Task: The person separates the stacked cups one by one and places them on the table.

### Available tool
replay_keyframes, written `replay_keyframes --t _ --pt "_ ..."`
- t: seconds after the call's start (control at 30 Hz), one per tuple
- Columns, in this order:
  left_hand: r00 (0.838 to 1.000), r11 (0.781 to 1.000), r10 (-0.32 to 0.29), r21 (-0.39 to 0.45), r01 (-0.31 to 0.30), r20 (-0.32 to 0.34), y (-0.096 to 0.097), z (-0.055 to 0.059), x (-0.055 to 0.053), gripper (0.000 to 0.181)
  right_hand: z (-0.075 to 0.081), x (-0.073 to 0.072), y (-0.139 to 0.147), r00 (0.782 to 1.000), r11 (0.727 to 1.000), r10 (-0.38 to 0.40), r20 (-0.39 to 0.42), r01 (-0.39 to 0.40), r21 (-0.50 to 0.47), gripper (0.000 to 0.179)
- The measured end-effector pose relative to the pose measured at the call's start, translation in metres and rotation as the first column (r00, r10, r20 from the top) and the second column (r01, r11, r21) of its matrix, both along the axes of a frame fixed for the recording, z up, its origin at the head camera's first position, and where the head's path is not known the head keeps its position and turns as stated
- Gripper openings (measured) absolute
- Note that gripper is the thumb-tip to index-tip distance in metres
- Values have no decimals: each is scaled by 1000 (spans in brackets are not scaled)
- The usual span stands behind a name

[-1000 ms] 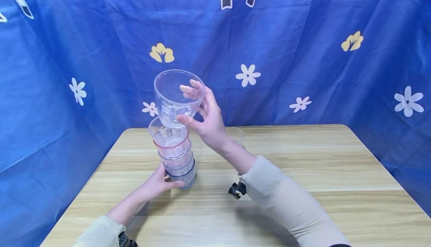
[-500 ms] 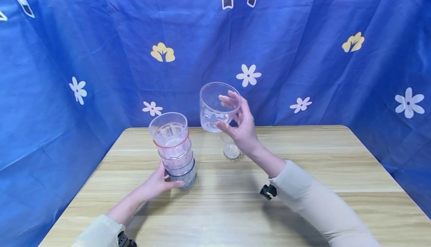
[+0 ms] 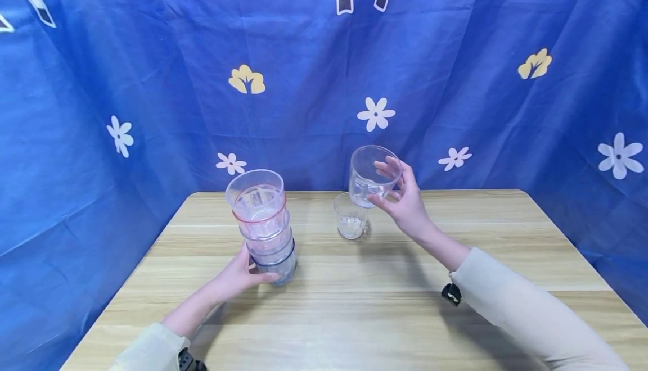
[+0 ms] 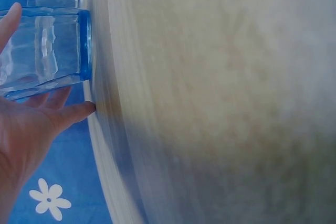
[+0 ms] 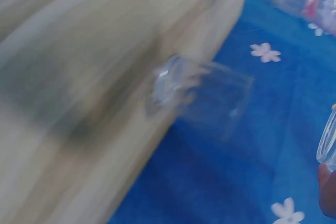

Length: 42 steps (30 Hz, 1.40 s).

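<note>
A stack of several nested clear cups [image 3: 263, 227] stands on the left half of the table, one rim red and a lower one dark blue. My left hand [image 3: 240, 275] holds its base, thumb in front and fingers behind; the left wrist view shows the bluish bottom cup [image 4: 47, 51] between thumb and fingers. Up in the air, my right hand [image 3: 405, 197] grips a clear cup [image 3: 372, 177] by its side, mouth upward. Just below and left of it, another clear cup [image 3: 350, 222] stands upright on the table. In the right wrist view that standing cup [image 5: 202, 93] is blurred.
The light wood table [image 3: 324, 315] ends at a blue cloth backdrop [image 3: 304, 78] with flowers, which also hangs along both sides. Dark wrist cameras [image 3: 451, 294] sit at both cuffs. The standing cup is near the table's back edge.
My right hand has carried its cup away from above the stack, rightward and down, past the standing cup. The left hand and the stack have stayed in place.
</note>
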<state>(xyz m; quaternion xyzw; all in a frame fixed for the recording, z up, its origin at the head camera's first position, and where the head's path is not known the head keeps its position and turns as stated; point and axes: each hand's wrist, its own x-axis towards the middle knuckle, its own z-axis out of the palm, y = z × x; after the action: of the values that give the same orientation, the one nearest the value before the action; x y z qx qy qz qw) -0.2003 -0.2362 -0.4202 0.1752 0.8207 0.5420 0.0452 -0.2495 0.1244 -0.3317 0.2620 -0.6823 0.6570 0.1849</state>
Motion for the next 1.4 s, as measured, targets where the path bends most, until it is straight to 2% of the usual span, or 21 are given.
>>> replay_keyframes --t 0.17,0.47,0.6,0.8,1.07,1.3,1.4 --pt "1000 1000 5 0 -5 -1 -1 0 1 92 -19 -6 20 996 996 -55 65 50 75 78" --pt "1000 1000 -3 9 3 -16 -1 0 2 93 -51 -17 45 980 983 -94 175 63 174 78" --pt "1000 1000 0 7 0 -18 -1 0 2 93 -63 -23 51 968 965 -123 218 66 254 81" --pt "1000 1000 2 9 -2 -17 -2 -1 1 93 -81 -28 58 939 929 -169 300 50 366 89" --pt "1000 1000 5 -8 -5 -14 0 -1 1 92 -99 -30 61 930 922 -139 339 -3 387 85" --pt "1000 1000 6 -20 -6 -11 -1 0 1 92 -107 -31 60 924 908 -167 345 7 418 85" --pt "1000 1000 4 -19 -4 -14 -1 0 1 92 -108 -32 58 924 911 -162 346 5 413 84"
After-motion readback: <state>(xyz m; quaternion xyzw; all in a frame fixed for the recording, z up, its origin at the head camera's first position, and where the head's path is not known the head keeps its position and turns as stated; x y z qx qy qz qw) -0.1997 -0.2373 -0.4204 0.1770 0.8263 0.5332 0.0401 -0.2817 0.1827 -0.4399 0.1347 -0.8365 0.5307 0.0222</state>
